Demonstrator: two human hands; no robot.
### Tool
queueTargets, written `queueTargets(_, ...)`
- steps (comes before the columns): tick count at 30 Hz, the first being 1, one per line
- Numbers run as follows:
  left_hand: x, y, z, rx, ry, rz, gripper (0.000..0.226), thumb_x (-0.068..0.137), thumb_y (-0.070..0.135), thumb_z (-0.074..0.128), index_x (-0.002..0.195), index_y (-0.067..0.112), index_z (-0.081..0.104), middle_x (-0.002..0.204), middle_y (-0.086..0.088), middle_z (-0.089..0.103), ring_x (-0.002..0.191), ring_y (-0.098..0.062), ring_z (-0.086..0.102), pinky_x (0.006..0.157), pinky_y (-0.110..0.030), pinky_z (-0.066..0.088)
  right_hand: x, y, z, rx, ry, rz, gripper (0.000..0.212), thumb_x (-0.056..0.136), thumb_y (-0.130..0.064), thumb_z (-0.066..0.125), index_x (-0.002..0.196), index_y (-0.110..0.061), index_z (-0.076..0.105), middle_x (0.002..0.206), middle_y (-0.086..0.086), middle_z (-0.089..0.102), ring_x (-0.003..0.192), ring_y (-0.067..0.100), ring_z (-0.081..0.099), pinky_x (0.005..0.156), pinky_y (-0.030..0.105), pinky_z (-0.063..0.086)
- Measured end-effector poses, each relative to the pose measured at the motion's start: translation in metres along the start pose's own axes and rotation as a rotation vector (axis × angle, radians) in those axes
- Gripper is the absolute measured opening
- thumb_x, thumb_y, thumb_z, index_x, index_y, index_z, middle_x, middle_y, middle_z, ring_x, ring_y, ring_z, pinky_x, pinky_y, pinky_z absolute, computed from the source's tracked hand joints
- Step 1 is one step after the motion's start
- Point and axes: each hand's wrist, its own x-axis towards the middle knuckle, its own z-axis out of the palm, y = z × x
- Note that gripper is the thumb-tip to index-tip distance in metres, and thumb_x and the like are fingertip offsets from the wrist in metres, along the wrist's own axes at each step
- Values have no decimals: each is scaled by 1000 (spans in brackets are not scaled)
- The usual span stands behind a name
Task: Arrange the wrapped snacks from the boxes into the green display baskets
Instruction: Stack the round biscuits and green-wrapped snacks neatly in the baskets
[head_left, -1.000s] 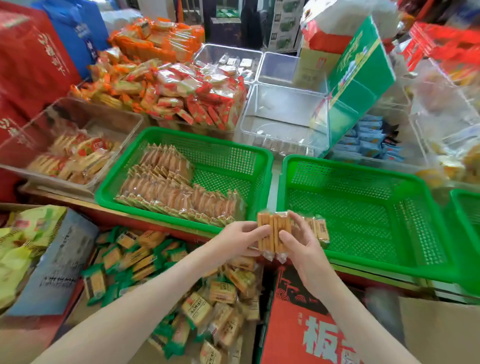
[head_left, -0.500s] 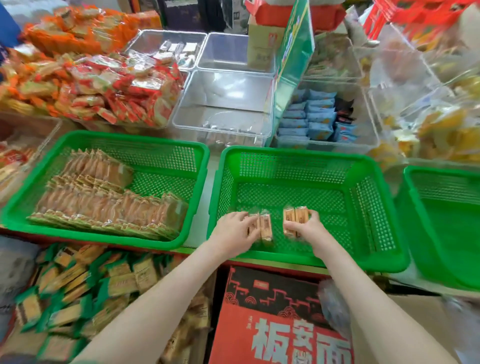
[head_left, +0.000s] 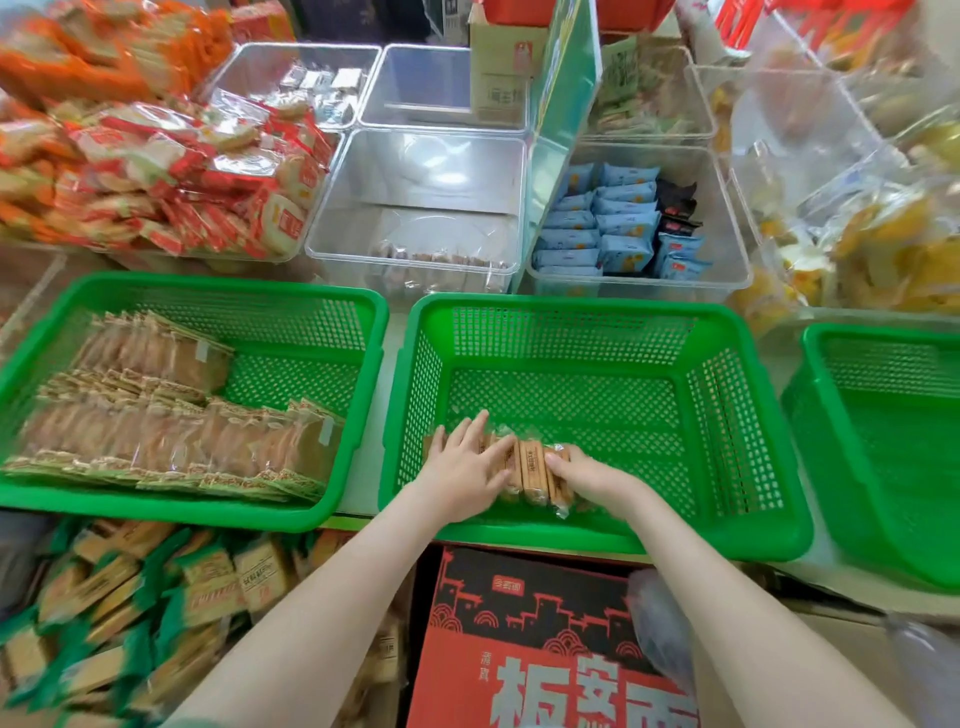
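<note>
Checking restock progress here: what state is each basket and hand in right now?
Left basket: partly filled with snack rows.
Middle basket: one short snack row at its near side.
Right basket: no snacks in visible part.
Left hand: flat on the snack row.
Right hand: grips the row's right end.

Only two arms in view, both coming in from the bottom edge. Left hand (head_left: 462, 473) and right hand (head_left: 589, 475) are bare. Left forearm (head_left: 322, 613) and right forearm (head_left: 727, 613) are bare from the wrist to the frame edge, slim and smooth; the wide lens stretches them. Wrists are bare too. Nails look short and plain, but blur limits that call. Small grey-green patch (head_left: 189, 722) at the bottom edge by the left arm, maybe a sleeve hem, can't confirm.
</note>
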Motion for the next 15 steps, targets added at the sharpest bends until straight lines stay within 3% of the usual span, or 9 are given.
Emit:
queueTargets(3,4,1,-6,9,10,52,53,101,47,25,152,32,18,160,-9,3,145,-32,12,118,-50,13,-5,6,-7,-85,-34,-22,71,97,-53,39,153,-18,11,143,11,47,119,24,55,98,42,48)
queueTargets(5,2,0,-10,28,-22,108,50,102,42,27,151,31,23,156,-8,14,138,-32,26,113,-48,28,-8,9,-8,-109,-66,-17,71,96,-53,41,152,-18,16,141,9,50,113,20,58,95,41,51)
queueTargets(6,1,-2,-11,46,-41,137,50,102,40,28,151,31,23,154,-7,17,136,-31,29,111,-48,31,-10,10,-6,-136,-70,-7,72,95,-55,41,152,-18,17,145,8,46,119,22,55,100,43,47)
queueTargets(8,-4,-7,-11,83,-67,178,50,102,37,28,152,32,20,155,-7,17,137,-31,26,112,-47,29,-13,7,0,-188,12,5,72,97,-53,39,153,-14,14,154,9,32,135,27,40,111,44,34)
queueTargets(11,-16,-11,-9,61,2,194,50,104,37,26,152,32,16,160,-7,8,144,-31,14,118,-46,15,-21,-2,13,-267,205,3,68,101,-44,36,152,-7,14,152,15,34,134,29,41,109,42,37)
queueTargets(15,-45,-19,-13,-168,269,234,42,103,26,35,145,18,39,153,-10,30,137,-29,33,112,-40,30,-52,-24,32,-528,429,17,64,100,-41,34,151,-5,16,148,16,38,132,32,41,107,45,37)
